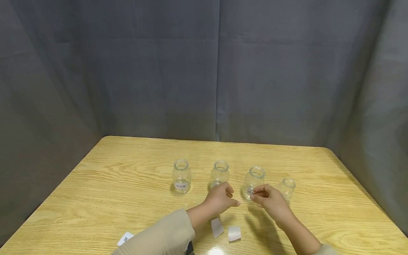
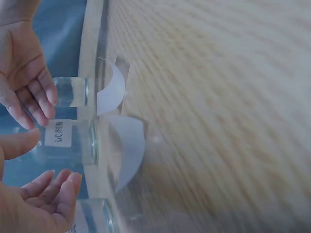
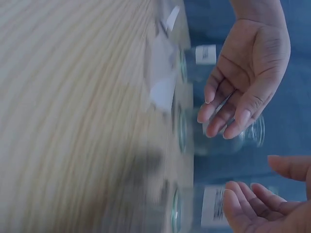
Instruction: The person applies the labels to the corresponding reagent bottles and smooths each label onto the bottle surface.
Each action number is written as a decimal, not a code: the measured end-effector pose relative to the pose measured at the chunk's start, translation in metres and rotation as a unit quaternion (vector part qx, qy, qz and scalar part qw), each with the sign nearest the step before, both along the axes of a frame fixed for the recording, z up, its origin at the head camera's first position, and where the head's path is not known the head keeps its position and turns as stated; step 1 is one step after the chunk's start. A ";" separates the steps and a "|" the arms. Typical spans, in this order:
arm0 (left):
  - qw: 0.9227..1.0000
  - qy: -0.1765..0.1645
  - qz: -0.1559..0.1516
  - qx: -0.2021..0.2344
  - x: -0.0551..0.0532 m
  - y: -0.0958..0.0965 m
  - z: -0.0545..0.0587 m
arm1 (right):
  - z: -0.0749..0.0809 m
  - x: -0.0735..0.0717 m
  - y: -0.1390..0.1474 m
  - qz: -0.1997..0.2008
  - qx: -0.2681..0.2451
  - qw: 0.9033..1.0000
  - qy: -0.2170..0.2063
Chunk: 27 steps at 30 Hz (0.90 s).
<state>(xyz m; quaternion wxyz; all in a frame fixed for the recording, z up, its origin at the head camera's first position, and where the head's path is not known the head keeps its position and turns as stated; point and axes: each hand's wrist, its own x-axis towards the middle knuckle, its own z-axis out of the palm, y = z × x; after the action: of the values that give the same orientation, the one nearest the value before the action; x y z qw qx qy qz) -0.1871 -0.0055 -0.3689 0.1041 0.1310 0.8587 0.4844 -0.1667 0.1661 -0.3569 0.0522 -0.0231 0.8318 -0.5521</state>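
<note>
My left hand (image 1: pixel 220 199) is held low in front of the second glass jar (image 1: pixel 220 173), its fingers loosely bent and nothing between them. At the third jar (image 1: pixel 251 180), which tilts slightly in the head view, the fingertips of my right hand (image 1: pixel 270 201) are right by the printed white label (image 2: pixel 58 133). The left wrist view shows that label flat on the glass, with both hands around it and apart. Labels also show on the leftmost jar (image 1: pixel 181 174) and, partly hidden, on the second. Behind my right hand is the smaller-looking fourth jar (image 1: pixel 287 188).
Two pale, slightly curled paper pieces (image 1: pixel 217 227) lie on the wooden table (image 1: pixel 95 198) below my hands. A white printed paper (image 1: pixel 125 238) pokes out beside my left sleeve. Dark grey curtains (image 1: pixel 159 71) enclose the table's back and sides.
</note>
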 end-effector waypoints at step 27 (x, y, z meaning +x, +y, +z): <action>0.999 -0.004 0.048 0.009 0.034 -0.131 0.016 | -0.012 -0.008 -0.091 0.257 -0.128 0.958 -0.030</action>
<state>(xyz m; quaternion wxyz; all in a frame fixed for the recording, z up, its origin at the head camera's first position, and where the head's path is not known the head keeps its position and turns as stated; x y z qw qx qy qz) -0.1534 -0.1361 -0.3530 0.0831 0.0882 0.8593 0.4969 -0.1743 0.0748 -0.3687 0.2138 -0.2257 0.7183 -0.6224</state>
